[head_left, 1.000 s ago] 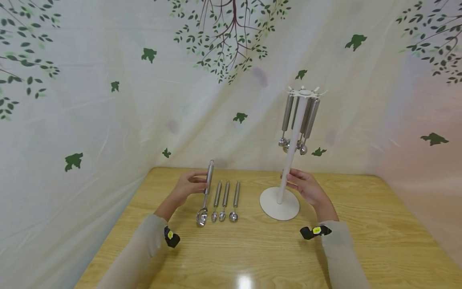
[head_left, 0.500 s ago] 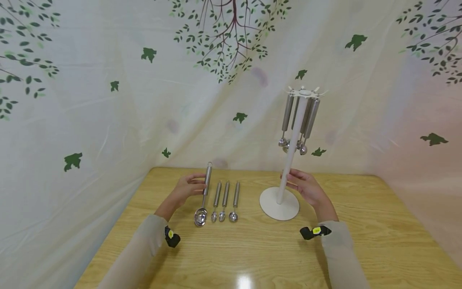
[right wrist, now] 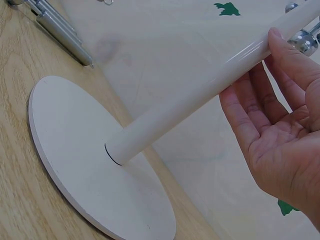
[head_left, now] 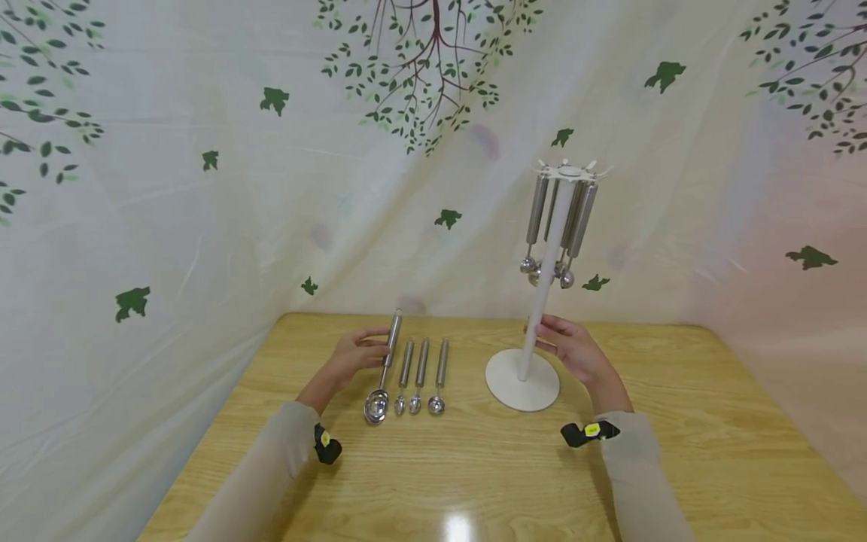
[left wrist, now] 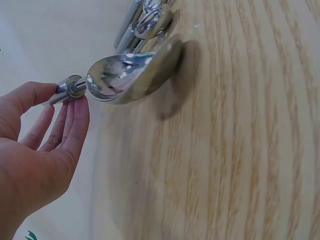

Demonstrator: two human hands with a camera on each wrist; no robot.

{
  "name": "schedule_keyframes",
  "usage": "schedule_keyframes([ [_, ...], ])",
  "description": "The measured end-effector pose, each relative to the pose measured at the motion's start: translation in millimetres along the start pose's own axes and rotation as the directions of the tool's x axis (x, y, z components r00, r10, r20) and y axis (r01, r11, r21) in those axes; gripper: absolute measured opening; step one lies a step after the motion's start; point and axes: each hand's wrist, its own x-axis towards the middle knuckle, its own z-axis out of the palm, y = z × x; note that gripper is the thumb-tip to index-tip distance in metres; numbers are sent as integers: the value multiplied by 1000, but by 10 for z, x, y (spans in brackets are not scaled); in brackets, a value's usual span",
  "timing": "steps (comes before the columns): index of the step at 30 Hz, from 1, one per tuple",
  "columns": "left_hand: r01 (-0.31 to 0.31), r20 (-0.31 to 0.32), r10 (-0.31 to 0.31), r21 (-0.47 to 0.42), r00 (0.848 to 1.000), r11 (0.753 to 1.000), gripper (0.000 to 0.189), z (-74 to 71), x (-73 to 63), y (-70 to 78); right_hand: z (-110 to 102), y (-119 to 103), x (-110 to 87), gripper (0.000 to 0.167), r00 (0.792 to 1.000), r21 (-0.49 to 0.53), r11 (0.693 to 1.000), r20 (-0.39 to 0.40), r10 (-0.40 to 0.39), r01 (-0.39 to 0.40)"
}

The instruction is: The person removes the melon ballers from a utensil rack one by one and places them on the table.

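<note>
My left hand (head_left: 354,355) pinches the handle of a large metal scoop (head_left: 376,406) between thumb and fingertips. In the left wrist view the oval bowl of the scoop (left wrist: 125,77) is low over the table, its handle end raised; whether the bowl touches the wood I cannot tell. Right of it lie three smaller metal scoops (head_left: 436,405), side by side with handles pointing away. My right hand (head_left: 574,351) holds the pole of a white stand (right wrist: 195,107) with thumb and fingertips, above its round base. Several metal scoops (head_left: 580,222) hang from the stand's top hooks.
The wooden table (head_left: 447,467) carries all these things. Behind it hangs a pale curtain (head_left: 379,188) printed with branches and green leaves. Several white hooks (head_left: 570,172) stick out round the stand's top.
The large scoop has come down slightly, and its bowl has turned to face up more. My right hand and the stand hold still; the head view has shifted a little.
</note>
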Motion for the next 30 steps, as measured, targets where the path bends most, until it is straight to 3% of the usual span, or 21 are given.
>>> schedule_keyframes([
  [12, 50, -83, -48, 26, 995, 998, 48, 102, 122, -103, 8, -25, 19, 34, 1000, 17, 1000, -12, 27, -27],
  [18, 65, -108, -53, 109, 993, 992, 43, 148, 114, -114, 15, -33, 25, 40, 999, 12, 999, -13, 47, -46],
  [30, 105, -138, -82, 171, 987, 980, 41, 168, 105, -117, 21, -12, -6, 28, 999, -11, 1000, -22, 28, -28],
])
